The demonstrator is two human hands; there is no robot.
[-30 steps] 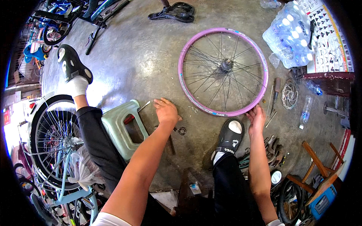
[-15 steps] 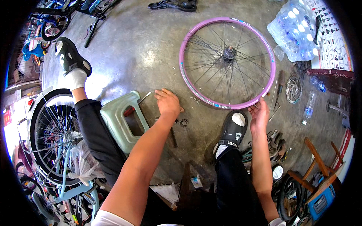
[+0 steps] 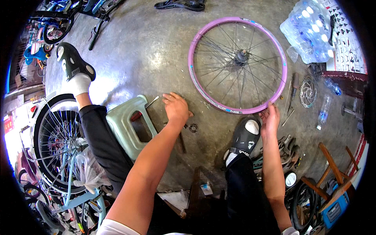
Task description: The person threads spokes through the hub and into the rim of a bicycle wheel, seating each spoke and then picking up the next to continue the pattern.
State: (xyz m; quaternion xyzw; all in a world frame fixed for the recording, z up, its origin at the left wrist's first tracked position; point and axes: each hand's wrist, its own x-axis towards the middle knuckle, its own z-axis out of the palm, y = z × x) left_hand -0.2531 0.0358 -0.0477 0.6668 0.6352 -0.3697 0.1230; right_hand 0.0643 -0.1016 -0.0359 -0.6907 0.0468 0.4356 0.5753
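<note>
Although the right hand (image 3: 270, 120) touches the purple wheel (image 3: 241, 58) at its near-right rim, can't tell if its grip is clenched. Left hand (image 3: 176, 110): grip released, just right of the green stool (image 3: 119, 121). Wheel lies on the floor (image 3: 156, 51), far side of the right shoe (image 3: 245, 139). Screwdriver (image 3: 295, 81), then brake disc (image 3: 304, 96), to its right; bottle pack (image 3: 307, 33) far right.

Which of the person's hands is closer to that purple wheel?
Right. The right hand is at the lower-right rim of the purple wheel; the left hand is apart from it, off to its lower left.
</note>
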